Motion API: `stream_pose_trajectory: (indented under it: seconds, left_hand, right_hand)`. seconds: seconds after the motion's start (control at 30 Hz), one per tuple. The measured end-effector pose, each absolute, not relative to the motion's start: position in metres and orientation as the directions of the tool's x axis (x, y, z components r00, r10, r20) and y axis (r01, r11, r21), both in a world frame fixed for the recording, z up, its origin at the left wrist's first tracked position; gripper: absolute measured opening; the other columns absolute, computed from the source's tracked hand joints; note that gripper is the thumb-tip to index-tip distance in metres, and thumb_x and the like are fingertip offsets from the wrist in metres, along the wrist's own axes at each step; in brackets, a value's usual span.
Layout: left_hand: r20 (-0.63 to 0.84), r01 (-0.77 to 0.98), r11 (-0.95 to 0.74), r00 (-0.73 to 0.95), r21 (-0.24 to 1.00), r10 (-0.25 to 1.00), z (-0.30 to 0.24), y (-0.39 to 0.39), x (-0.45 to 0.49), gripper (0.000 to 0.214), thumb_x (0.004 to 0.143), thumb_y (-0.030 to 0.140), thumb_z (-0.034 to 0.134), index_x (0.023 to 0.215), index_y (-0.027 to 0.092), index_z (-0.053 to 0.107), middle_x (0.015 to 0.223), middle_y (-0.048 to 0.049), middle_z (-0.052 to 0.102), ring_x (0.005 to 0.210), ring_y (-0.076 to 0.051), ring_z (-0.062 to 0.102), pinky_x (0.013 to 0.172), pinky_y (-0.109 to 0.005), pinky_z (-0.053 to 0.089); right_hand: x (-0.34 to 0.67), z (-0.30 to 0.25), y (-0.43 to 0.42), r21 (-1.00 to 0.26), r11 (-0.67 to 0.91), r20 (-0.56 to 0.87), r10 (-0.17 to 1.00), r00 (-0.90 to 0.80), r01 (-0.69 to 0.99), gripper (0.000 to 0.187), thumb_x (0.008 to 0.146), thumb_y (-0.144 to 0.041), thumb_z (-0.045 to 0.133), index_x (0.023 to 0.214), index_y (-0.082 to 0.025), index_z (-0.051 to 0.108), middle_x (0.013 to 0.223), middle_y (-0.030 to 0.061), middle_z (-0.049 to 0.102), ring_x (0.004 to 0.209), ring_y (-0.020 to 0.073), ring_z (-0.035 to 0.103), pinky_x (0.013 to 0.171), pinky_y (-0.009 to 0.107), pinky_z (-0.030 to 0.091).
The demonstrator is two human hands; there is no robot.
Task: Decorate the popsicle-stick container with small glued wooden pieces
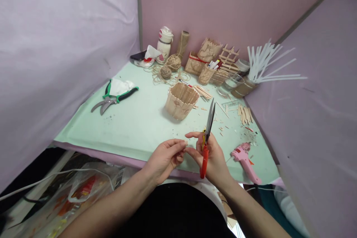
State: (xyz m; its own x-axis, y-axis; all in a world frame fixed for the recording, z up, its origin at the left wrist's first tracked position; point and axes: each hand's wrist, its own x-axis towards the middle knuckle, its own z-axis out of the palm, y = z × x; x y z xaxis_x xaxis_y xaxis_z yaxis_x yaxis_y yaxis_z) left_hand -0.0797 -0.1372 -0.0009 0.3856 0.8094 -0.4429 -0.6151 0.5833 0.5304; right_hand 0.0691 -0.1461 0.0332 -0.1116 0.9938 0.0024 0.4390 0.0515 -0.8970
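In my right hand (213, 158) is a pair of scissors (206, 148) with red handles, its blades pointing up and away from me. My left hand (167, 158) is closed in a pinch, its fingertips close to my right thumb; whatever is between them is too small to make out. Just beyond both hands, a basket of wooden craft sticks (181, 106) stands upright on the pale green table (125, 126). Small wood scraps lie to its right.
Pruning shears (110, 100) lie at the left. A pink glue gun (247, 161) is at the right, near loose craft sticks (245, 114). Along the back are twine balls (173, 62), a white bottle (164, 44), stick-built holders (206, 73) and a tub of white strips (244, 87).
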Motion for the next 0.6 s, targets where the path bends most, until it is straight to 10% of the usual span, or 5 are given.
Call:
stream_pose_trajectory:
  seconds: [0.6]
  left_hand:
    - [-0.284, -0.589, 0.313, 0.144, 0.745, 0.948, -0.001, -0.139, -0.079, 0.021, 0.07, 0.031, 0.076, 0.077, 0.014, 0.066, 0.067, -0.0005, 0.06, 0.062, -0.008, 0.05, 0.06, -0.021, 0.038]
  right_hand:
    - [0.077, 0.052, -0.175, -0.462, -0.131, -0.451, 0.886, -0.106, 0.877, 0.045, 0.071, -0.051, 0.067, 0.082, -0.025, 0.033, 0.077, -0.0021, 0.056, 0.061, 0.0145, 0.045, 0.054, 0.025, 0.029]
